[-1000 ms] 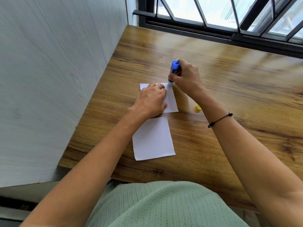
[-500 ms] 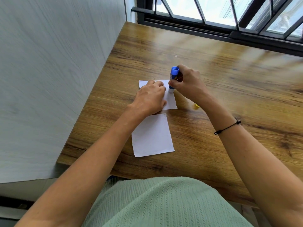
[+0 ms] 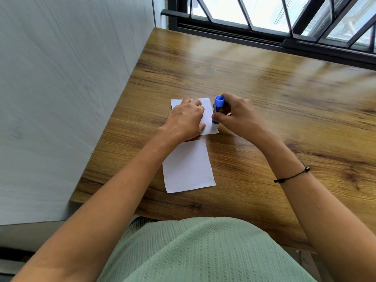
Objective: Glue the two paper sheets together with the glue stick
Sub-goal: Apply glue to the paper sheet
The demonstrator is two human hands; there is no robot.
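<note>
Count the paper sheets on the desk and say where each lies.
2. The far sheet lies under the left hand, with the glue stick at its right edge. The near sheet lies just below it, closer to the desk's front edge. None seem hidden.

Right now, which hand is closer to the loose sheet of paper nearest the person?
Left. The left hand presses the far sheet just beyond the near sheet; the right hand holds the glue stick farther right.

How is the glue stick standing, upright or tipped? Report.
Nearly upright: the glue stick, gripped by the right hand, stands tip-down on the far sheet.
</note>
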